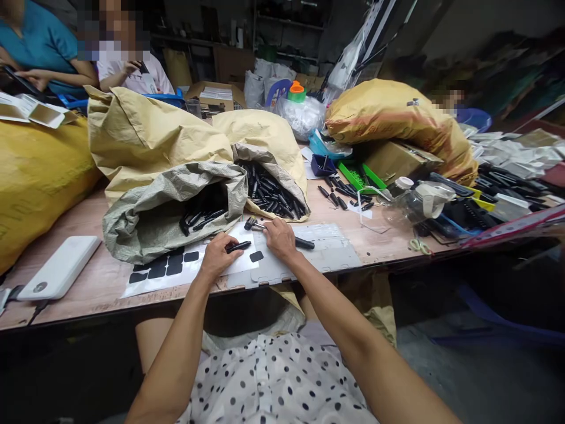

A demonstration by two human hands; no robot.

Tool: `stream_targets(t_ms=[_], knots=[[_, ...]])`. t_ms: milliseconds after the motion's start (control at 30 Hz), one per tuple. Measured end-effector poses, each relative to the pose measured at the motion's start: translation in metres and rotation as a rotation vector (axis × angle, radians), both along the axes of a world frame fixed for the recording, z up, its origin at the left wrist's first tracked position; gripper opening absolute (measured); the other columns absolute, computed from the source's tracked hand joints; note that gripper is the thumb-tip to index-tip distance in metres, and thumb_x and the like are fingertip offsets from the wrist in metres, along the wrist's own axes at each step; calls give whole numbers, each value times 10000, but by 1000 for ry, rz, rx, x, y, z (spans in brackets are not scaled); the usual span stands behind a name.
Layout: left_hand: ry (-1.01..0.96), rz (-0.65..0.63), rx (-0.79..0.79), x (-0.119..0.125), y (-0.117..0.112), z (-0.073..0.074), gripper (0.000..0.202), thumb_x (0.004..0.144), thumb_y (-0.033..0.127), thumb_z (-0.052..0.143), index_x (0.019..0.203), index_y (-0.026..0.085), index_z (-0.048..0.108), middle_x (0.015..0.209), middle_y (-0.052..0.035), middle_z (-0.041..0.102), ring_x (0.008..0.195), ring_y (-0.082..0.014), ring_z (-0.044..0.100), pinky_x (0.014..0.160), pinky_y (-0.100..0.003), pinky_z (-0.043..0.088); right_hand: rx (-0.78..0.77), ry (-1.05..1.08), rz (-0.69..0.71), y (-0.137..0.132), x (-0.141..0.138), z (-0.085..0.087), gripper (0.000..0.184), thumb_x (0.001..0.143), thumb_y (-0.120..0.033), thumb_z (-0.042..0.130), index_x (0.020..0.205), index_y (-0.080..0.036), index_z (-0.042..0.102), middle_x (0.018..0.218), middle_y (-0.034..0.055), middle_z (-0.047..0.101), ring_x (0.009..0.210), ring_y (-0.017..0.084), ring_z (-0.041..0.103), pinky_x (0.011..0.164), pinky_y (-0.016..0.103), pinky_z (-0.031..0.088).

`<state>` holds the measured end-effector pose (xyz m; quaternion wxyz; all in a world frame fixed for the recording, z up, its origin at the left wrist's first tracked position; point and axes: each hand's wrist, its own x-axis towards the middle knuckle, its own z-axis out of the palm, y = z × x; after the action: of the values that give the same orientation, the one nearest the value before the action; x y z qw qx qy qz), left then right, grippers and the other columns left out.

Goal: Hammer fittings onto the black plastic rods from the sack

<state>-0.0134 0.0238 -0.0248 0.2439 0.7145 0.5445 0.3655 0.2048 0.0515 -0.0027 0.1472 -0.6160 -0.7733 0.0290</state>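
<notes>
My left hand [217, 254] is closed around a short black tube-shaped part [239, 247], held just above the white sheet [238, 263]. To its right, my right hand [281, 237] is closed over the shaft of a small hammer [304, 243]. The hammer lies crosswise, its dark head left of the fingers and its black grip sticking out to the right. Beneath is a pale translucent board [326, 259]. A loose black rounded patch [256, 256] lies between my wrists, and more black patches [174, 262] are on the sheet at left.
Two open sacks, a grey-lined sack [176, 182] and a paper sack [269, 135], spill black parts behind my hands. A white power bank [59, 268] lies left. To the right are a green tray [362, 176], plastic jar [426, 203] and scissors [419, 246]. Co-workers sit beyond.
</notes>
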Motion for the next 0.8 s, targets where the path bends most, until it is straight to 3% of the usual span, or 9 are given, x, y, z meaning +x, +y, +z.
stream_targets(t_ms=[167, 333, 567, 800], knots=[[-14, -8, 2, 1, 1, 0, 105, 734, 285, 741, 821, 233, 769, 814, -13, 699, 734, -189, 607, 690, -301, 520, 52, 197, -28, -26, 3, 6, 323, 1011, -208, 474, 1228, -234, 712, 1117, 78, 683, 1030, 213, 634, 856, 290, 509], [-21, 24, 9, 3, -1, 0, 115, 727, 276, 737, 812, 235, 802, 804, -23, 715, 732, -191, 625, 693, -305, 519, 84, 352, 90, -52, -5, -1, 384, 1009, -187, 445, 1294, -251, 695, 1100, 55, 717, 1027, 189, 668, 903, 280, 536], [-20, 46, 9, 8, -3, 2, 243, 686, 253, 742, 919, 236, 811, 863, -19, 732, 747, -192, 638, 726, -313, 539, 68, 422, 107, -64, -8, -4, 428, 1009, -185, 430, 1344, -259, 686, 1083, 61, 727, 984, 187, 682, 909, 298, 556], [-60, 37, 6, 8, -2, 1, 152, 694, 247, 750, 828, 242, 822, 808, -18, 708, 756, -190, 626, 698, -299, 519, 54, 346, 137, -76, -7, -1, 443, 1024, -194, 426, 1394, -263, 658, 1046, 47, 700, 953, 168, 680, 839, 245, 550]])
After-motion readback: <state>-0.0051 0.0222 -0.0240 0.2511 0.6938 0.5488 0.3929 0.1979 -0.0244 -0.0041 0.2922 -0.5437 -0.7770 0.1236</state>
